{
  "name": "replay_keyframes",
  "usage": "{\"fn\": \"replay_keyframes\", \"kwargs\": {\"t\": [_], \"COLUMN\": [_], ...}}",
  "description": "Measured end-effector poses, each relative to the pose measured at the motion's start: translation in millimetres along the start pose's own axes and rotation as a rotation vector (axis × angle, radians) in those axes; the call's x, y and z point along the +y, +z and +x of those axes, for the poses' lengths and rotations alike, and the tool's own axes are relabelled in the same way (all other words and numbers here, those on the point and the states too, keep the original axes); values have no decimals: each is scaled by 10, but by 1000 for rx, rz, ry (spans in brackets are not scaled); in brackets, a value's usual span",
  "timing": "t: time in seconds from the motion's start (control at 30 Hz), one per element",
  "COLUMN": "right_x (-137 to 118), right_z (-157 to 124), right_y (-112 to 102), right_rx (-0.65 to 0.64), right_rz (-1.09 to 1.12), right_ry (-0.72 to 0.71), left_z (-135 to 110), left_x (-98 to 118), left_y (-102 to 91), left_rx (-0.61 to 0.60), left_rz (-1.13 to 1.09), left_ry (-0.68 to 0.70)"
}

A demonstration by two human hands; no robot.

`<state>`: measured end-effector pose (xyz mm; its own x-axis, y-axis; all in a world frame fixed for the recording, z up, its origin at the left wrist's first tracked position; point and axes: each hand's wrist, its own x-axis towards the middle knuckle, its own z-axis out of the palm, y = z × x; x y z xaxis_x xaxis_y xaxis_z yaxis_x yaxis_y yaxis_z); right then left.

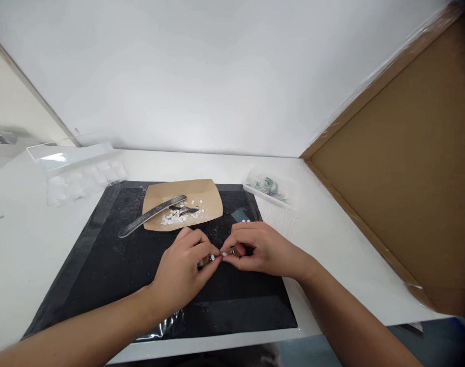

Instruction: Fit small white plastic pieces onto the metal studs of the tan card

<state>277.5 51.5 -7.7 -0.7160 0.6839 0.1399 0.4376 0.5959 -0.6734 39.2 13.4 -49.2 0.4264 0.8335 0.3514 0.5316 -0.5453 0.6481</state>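
Observation:
My left hand [188, 260] is closed in a pinch on a small brownish piece [204, 261] with a pale spot at its end. Facing it, my right hand [257, 247] pinches a similar small brownish piece [232, 251] with a white tip. The fingertips of both hands meet just above the black mat [136, 275]. What exactly these pieces are is too small to make out, and the fingers partly cover them. Beyond the hands sits a tan paper tray [209, 191] with white bits [174, 218] and dark strips [184, 210] in it. A dark nail file [152, 216] leans across its left rim.
A clear lidded box [77, 181] with white contents stands at the back left. Behind the right hand are a clear plastic tray [263, 193] of greenish-white scraps and a small dark-green square [240, 215]. A cardboard panel [400, 168] rises on the right; a white wall [186, 76] closes the back.

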Motion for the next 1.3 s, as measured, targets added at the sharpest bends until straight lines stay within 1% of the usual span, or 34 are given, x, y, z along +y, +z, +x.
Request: {"fn": "replay_keyframes", "kwargs": {"t": [0.53, 0.93, 1.3], "right_x": [-38, -31, -37], "right_z": [6, 6, -11], "right_y": [-14, -13, -6], "right_rx": [-17, -31, -11], "right_rz": [-14, -7, -25], "right_ry": [9, 32, 34], "left_z": [5, 4, -3], "left_x": [11, 0, 5], "left_y": [-3, -4, 2], "left_rx": [-43, -42, -41], "left_rz": [2, 7, -12], "left_ry": [-18, -9, -31]}}
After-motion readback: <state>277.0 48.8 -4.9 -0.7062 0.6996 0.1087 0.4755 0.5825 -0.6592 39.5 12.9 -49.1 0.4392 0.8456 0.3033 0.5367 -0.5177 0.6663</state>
